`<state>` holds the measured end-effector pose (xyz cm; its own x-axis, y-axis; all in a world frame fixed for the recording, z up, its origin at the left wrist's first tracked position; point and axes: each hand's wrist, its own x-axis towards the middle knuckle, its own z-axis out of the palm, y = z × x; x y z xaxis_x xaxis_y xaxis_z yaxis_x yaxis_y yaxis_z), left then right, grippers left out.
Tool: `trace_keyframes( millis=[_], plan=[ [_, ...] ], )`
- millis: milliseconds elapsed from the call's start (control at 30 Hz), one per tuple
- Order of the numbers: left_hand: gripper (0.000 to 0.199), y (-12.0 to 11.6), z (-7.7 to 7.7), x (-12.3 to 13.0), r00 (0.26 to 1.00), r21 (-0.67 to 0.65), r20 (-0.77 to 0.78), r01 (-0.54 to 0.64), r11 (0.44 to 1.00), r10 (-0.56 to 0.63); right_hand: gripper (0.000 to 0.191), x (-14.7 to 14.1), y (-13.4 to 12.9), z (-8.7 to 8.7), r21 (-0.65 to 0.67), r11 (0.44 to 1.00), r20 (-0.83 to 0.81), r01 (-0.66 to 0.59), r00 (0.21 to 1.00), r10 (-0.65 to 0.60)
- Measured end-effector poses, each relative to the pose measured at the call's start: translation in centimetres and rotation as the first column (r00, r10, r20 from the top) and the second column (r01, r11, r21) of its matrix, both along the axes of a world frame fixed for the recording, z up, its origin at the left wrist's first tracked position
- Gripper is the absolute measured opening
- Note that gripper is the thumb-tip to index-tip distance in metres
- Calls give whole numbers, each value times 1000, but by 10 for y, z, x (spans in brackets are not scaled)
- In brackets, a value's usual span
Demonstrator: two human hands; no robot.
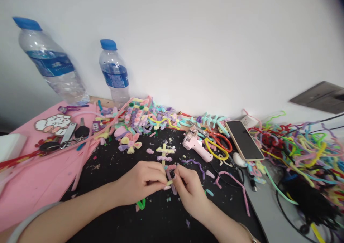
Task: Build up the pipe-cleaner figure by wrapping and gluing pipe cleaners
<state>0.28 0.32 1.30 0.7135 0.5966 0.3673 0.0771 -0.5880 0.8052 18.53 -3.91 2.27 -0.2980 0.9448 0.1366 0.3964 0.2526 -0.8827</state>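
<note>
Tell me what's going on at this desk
A person's bare left hand and bare right hand are pinching the lower part of a fuzzy piece with a pale yellow stem and pastel crossbars, over a black mat. Their fingers partly hide the part being worked. A pink plastic glue gun lies untouched nearby, and a tangle of multicoloured fuzzy stems sits farther right.

No legible text for you to log. Left bottle [53,62] and right bottle [115,73]: blue labels [118,79] bear white markings, too blurred to read.
</note>
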Motion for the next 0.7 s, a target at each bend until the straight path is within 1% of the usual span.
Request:
trace_keyframes(
  millis=[133, 300, 467, 567, 700],
  plan=[
    [26, -4, 3, 2, 996, 14, 34, -83, 996, 83, 30, -1, -1, -2, -37, 999, 3, 3, 1000, -3],
    [25, -9, 3, 3, 987, -34, 56, -151, 988, 153, 27, -2, -4, -5, -129, 991, -42, -19, 999, 14],
    [21, -8, 0, 3, 981, -64, 35, -191, 980, 193, 31, 1, -3, -9, -99, 993, -56, 65, 996, -71],
    [14, -5, -3, 1, 986, 5, 1, -165, 986, 165, 33, 3, -1, -9, -93, 992, -35, 82, 996, -85],
    [14, -2, -3, -4, 989, 187, -87, -102, 977, 120, 32, 3, 2, -7, -104, 994, 8, 42, 999, -41]
  ],
)
